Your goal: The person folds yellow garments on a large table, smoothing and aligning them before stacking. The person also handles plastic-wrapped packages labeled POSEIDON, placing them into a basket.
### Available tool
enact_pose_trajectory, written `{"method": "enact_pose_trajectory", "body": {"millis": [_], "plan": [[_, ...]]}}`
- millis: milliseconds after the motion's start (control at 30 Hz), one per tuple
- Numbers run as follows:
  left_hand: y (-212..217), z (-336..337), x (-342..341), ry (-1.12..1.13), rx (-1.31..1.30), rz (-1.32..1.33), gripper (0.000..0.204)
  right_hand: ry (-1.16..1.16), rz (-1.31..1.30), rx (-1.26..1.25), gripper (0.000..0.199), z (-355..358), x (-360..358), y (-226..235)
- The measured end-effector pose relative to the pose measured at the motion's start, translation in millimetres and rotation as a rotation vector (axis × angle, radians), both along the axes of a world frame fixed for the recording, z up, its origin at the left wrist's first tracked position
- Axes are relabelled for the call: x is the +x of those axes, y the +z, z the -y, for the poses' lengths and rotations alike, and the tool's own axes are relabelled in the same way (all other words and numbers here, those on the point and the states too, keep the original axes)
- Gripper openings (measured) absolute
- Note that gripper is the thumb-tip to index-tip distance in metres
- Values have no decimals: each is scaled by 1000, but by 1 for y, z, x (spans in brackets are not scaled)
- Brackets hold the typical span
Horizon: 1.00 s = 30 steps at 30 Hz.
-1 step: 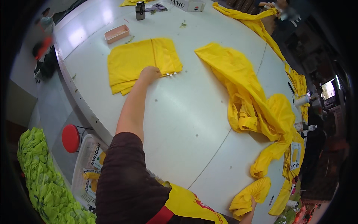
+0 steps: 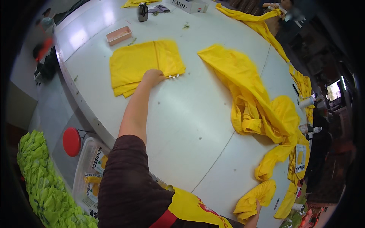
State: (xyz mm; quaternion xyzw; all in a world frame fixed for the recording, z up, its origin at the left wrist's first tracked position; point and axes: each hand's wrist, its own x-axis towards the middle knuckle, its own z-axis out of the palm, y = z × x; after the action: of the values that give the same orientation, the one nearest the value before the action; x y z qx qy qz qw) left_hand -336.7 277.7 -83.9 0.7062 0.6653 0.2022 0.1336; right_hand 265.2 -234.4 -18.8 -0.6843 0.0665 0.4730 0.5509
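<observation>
A stack of folded yellow cloth (image 2: 133, 62) lies on the white table, with small white tags along its near edge. At that edge, beside the tags, my left hand (image 2: 154, 77) has its fingers closed on the fabric; the fingertips are partly hidden. At the lower right, my right hand (image 2: 255, 217) grips a bunched piece of yellow cloth (image 2: 253, 199); only part of this hand shows. A long, crumpled length of yellow fabric (image 2: 247, 85) is spread across the right half of the table, reaching down close to the bunched piece.
Beyond the stack are a pink tray (image 2: 119, 35), a dark bottle (image 2: 143, 12) and a white box (image 2: 189, 5). Thread cones (image 2: 306, 102) line the right edge. Left of the table stand a red stool (image 2: 71, 141), a white basket (image 2: 81, 178) and a green fabric heap (image 2: 43, 182). Another person (image 2: 287, 11) handles yellow fabric at the far right.
</observation>
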Motion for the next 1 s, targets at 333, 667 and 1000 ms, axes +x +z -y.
{"method": "enact_pose_trajectory", "body": {"millis": [333,667,1000], "plan": [[5,7,6,-14,146,373,23,20,160,52,35,-1,3,15],[-55,207,163,-489,620,395,16,115,217,66,47,-3,77,-30],[-44,399,264,-869,150,458,17,242,412,230,55,34,105,-87]]}}
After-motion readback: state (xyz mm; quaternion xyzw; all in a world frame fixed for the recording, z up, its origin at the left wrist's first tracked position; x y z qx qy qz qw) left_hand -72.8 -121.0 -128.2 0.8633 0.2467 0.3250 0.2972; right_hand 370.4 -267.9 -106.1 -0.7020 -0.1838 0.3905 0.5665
